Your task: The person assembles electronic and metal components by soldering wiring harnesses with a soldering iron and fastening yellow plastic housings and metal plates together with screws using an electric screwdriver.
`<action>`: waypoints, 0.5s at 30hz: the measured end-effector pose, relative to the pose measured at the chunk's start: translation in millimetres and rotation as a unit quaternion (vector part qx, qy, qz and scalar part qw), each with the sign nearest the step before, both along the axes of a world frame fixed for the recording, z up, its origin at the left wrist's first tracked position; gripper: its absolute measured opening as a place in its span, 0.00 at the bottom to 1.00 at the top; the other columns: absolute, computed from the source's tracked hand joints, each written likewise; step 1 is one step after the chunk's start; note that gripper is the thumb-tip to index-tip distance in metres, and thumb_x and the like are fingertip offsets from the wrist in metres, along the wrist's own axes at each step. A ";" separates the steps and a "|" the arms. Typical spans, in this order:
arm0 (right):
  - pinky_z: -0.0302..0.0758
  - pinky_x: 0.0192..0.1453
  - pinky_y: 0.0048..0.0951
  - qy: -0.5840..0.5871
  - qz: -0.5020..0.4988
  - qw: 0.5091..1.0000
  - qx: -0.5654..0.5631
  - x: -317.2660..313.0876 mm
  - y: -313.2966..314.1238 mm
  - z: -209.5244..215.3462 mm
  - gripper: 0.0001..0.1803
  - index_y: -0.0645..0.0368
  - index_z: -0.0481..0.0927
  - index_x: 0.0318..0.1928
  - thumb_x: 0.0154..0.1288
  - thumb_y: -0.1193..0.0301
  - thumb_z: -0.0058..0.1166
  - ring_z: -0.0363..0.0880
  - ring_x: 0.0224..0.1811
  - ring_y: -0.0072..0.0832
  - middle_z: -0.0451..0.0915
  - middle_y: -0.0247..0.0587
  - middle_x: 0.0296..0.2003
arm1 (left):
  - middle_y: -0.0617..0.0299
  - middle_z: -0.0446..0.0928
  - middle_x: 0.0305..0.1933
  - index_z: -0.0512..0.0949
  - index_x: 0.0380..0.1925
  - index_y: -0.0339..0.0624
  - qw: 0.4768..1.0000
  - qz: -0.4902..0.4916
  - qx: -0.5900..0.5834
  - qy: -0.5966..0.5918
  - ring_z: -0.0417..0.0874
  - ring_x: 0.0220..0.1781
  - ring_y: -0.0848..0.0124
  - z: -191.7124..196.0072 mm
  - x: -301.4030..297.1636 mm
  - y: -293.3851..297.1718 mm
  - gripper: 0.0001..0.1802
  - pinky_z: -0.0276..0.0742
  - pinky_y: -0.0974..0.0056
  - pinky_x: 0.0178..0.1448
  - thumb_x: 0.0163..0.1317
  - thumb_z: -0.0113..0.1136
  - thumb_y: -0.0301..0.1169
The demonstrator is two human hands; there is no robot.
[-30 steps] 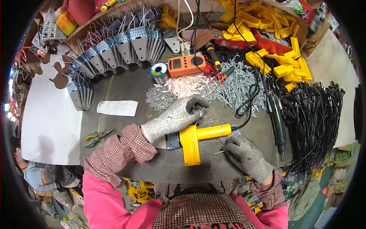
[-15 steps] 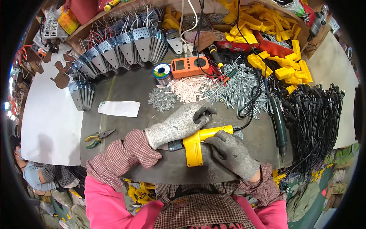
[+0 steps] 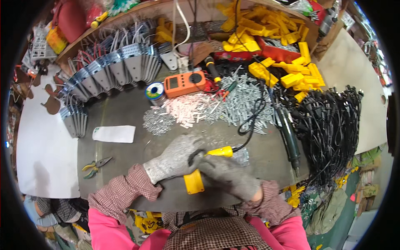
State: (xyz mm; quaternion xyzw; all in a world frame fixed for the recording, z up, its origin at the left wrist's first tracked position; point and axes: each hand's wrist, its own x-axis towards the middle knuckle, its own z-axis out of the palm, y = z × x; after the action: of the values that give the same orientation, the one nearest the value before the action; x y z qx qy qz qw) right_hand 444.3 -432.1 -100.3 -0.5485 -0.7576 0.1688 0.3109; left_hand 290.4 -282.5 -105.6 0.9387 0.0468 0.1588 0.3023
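Observation:
A yellow plastic pistol-shaped housing (image 3: 193,182) with a black cord lies in front of me on the dark worktop. My left hand (image 3: 177,154), in a grey glove, has its fingers curled over the middle of the housing, covering that part. My right hand (image 3: 229,175), gloved too, reaches across from the right, below the yellow handle (image 3: 221,151). Its fingers meet the left ones over the housing and are blurred. Whether a small part sits between the hands is hidden. Beside the cord end lies a clear plastic piece (image 3: 241,156).
Beyond my hands lie piles of screws (image 3: 248,102), pale pink sleeves (image 3: 189,108) and small nuts (image 3: 158,121). An orange meter (image 3: 184,84) and a solder spool (image 3: 155,92) stand behind. Pliers (image 3: 96,166) lie left; a dark green electric screwdriver (image 3: 288,139) and black cords (image 3: 329,129) are right.
My left hand has come down from above the handle onto the housing's middle. My right hand has moved left across the housing. The whole view has shifted somewhat.

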 end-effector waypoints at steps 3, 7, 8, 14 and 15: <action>0.79 0.48 0.38 0.156 -0.016 0.987 -0.032 -8.9 -2.0 4.8 0.14 0.56 0.77 0.48 0.62 0.78 0.54 0.81 0.42 0.43 0.77 0.43 0.39 | 0.50 0.76 0.41 0.75 0.37 0.39 0.995 0.046 0.037 -0.077 0.77 0.48 0.49 -17.3 -6.5 6.9 0.11 0.73 0.51 0.52 0.59 0.59 0.34; 0.73 0.55 0.29 0.228 -0.293 0.928 -0.001 54.2 -44.1 0.4 0.19 0.58 0.73 0.56 0.65 0.77 0.58 0.76 0.49 0.30 0.76 0.40 0.46 | 0.49 0.77 0.47 0.78 0.39 0.40 0.991 0.099 0.044 0.081 0.78 0.50 0.48 22.2 -4.3 -13.5 0.18 0.75 0.51 0.52 0.58 0.63 0.42; 0.73 0.54 0.33 0.259 -0.438 0.860 0.021 69.9 -56.9 15.3 0.20 0.59 0.74 0.55 0.62 0.76 0.60 0.74 0.50 0.33 0.74 0.43 0.46 | 0.49 0.77 0.48 0.78 0.44 0.40 0.989 0.108 0.048 0.088 0.78 0.51 0.48 23.2 -9.2 -26.1 0.21 0.75 0.51 0.53 0.57 0.64 0.44; 0.71 0.60 0.36 0.079 -0.457 0.883 -0.075 147.3 -100.5 2.8 0.31 0.58 0.68 0.65 0.62 0.72 0.62 0.76 0.55 0.38 0.74 0.54 0.55 | 0.49 0.77 0.51 0.79 0.50 0.40 0.984 0.161 0.004 0.071 0.79 0.50 0.50 5.5 -13.7 -27.5 0.25 0.77 0.52 0.54 0.52 0.63 0.39; 0.72 0.60 0.32 0.145 -0.438 0.887 -0.016 151.2 -101.3 -1.6 0.32 0.59 0.66 0.67 0.63 0.71 0.61 0.75 0.55 0.33 0.75 0.48 0.56 | 0.49 0.77 0.51 0.79 0.50 0.40 0.984 0.165 -0.002 0.071 0.79 0.50 0.50 3.1 -11.7 -26.4 0.25 0.77 0.52 0.54 0.52 0.63 0.39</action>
State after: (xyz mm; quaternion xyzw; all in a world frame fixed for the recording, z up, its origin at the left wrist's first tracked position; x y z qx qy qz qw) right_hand 595.5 -533.4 -101.9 -0.7989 -0.3839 0.1049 0.4510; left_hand 278.7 -308.9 -102.5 0.9263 0.2229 0.1395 0.2700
